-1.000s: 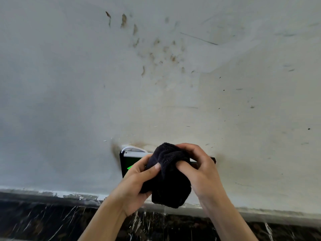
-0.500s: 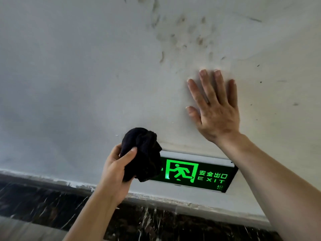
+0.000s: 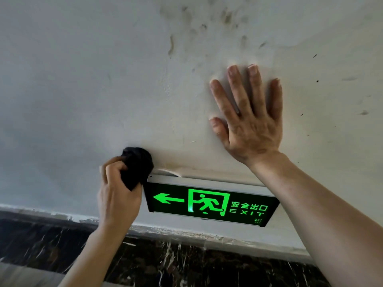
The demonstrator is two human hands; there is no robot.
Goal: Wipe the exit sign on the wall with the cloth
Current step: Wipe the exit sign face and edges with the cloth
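Observation:
The exit sign (image 3: 211,204) is a black panel with a green arrow, running figure and EXIT lettering, mounted low on the white wall (image 3: 83,90). My left hand (image 3: 119,193) is shut on a bunched black cloth (image 3: 136,165), which presses against the wall at the sign's top left corner. My right hand (image 3: 248,119) lies flat on the wall above the sign's right half, fingers spread and holding nothing. My right forearm hides the sign's upper right corner.
Brown smudges (image 3: 207,27) mark the wall above the sign. A dark marble skirting (image 3: 186,264) with white veins runs along the bottom, below a chipped white paint edge. A thin white cable (image 3: 167,172) shows at the sign's top.
My right hand let go of the cloth and went flat onto the wall. My left hand carried the cloth left off the sign's face to its top left corner, uncovering the arrow.

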